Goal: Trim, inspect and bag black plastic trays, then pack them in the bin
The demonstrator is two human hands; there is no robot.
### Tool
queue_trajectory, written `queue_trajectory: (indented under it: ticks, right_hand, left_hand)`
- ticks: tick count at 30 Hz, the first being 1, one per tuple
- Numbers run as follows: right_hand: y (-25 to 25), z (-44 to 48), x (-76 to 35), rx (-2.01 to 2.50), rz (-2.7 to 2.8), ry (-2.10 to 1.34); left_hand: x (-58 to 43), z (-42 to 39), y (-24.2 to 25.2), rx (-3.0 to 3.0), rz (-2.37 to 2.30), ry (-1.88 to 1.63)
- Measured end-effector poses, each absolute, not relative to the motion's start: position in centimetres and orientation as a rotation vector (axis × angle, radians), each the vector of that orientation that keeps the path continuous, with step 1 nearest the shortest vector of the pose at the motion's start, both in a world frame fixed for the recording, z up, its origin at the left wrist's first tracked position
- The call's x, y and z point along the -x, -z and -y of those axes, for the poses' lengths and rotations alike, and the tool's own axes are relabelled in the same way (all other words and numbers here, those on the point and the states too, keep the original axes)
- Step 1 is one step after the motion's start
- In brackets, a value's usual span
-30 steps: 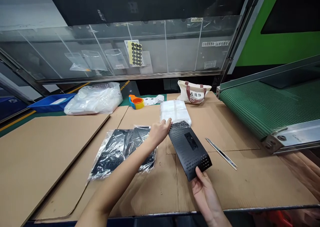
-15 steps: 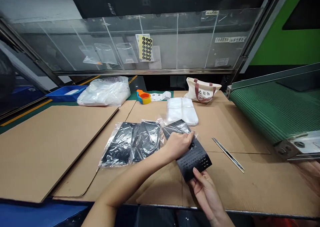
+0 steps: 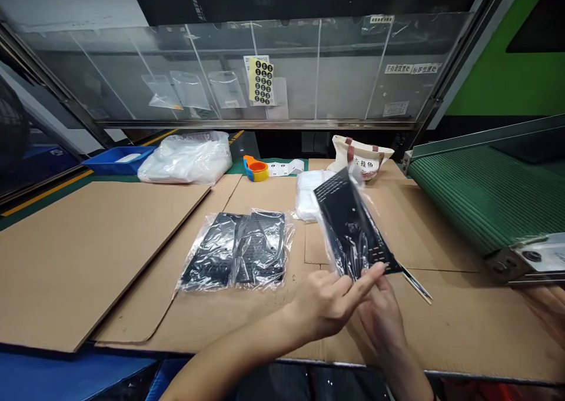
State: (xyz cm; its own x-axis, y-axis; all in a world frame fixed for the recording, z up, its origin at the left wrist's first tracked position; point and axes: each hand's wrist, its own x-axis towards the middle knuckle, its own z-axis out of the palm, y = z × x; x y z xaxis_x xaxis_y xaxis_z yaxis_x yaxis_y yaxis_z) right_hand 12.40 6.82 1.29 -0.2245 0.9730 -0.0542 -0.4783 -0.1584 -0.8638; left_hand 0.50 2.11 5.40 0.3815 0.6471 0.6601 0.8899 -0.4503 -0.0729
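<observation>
A flat black perforated panel (image 3: 346, 212) in a clear plastic bag is raised and tilted above the cardboard. My right hand (image 3: 385, 315) holds its lower end from beneath. On the bag's lower edge lies my left hand (image 3: 326, 301), fingers curled and index finger stretched along the panel's slots toward the right hand. To the left, two more bagged black panels (image 3: 214, 252) (image 3: 265, 248) lie side by side on the cardboard. Behind the raised panel sits a stack of clear plastic bags (image 3: 305, 195), partly hidden. A thin pen-like tool (image 3: 417, 289) pokes out below the panel's right corner.
Cardboard sheets (image 3: 97, 254) cover the table. Along the back are a blue tray (image 3: 110, 164), a pile of plastic bags (image 3: 185, 159), a coloured tape dispenser (image 3: 256, 170) and a cloth bag (image 3: 364, 156). A green conveyor (image 3: 494, 195) borders the right; a clear pocketed panel (image 3: 291, 77) hangs ahead.
The black panel has been lifted and turned, its top now leaning left with the bag around it. My left hand has moved from its upper part down to the lower edge.
</observation>
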Motion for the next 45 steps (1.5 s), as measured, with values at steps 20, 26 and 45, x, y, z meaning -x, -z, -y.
queue_trajectory:
  ticks: [20, 26, 45]
  right_hand:
    - [-2.9, -6.2, -9.5, -0.031, 2.359, -0.224]
    - [-1.2, -5.1, -10.2, -0.037, 2.303, -0.541]
    - [0.4, -5.7, -11.8, 0.207, 2.267, -0.752]
  left_hand:
    - [3.7, 3.3, -2.5, 0.777, 2.104, 3.411]
    - [10.2, 7.2, -1.7, 0.311, 2.025, 2.993]
    - [16.4, 9.5, 1.3, 0.068, 2.262, 2.668]
